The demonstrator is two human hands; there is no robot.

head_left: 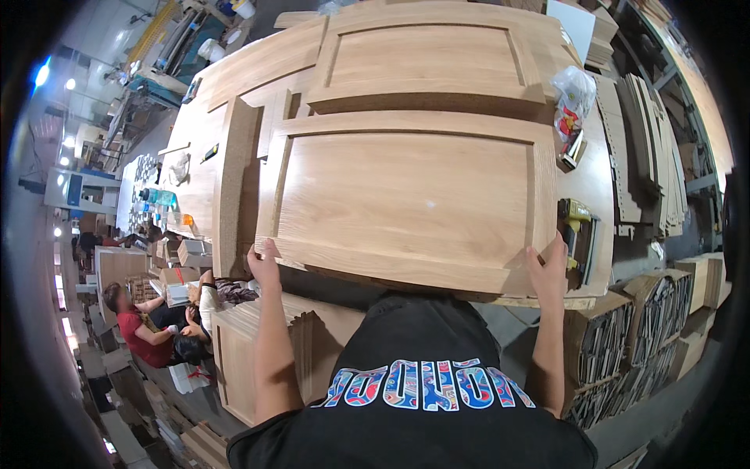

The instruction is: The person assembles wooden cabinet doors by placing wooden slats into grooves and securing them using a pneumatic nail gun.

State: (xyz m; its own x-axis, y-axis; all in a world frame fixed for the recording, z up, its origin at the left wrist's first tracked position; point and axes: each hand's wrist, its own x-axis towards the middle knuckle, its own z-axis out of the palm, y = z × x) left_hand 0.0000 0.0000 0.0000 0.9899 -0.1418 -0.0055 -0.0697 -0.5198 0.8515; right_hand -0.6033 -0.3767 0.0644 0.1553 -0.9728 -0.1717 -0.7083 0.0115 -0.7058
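Observation:
A light wood framed panel (406, 195), like a cabinet door, lies in front of me with its near edge at the table's edge. My left hand (266, 264) grips its near left corner, thumb on top and fingers partly hidden at the side. At the near right corner, my right hand (548, 266) holds the same panel, thumb over the frame. Just right of that hand is a yellow and black nail gun (574, 219). Beyond the panel sits a second framed panel (422, 59). A narrow upright board (233, 187) stands to the left.
The worktable (598, 168) also bears a plastic bag (574, 94), a teal bottle (160, 197) and a small orange item (187, 220). Stacked panels (234, 363) stand below left, boxes of strips (601, 344) below right. Other people (152, 336) work at the lower left.

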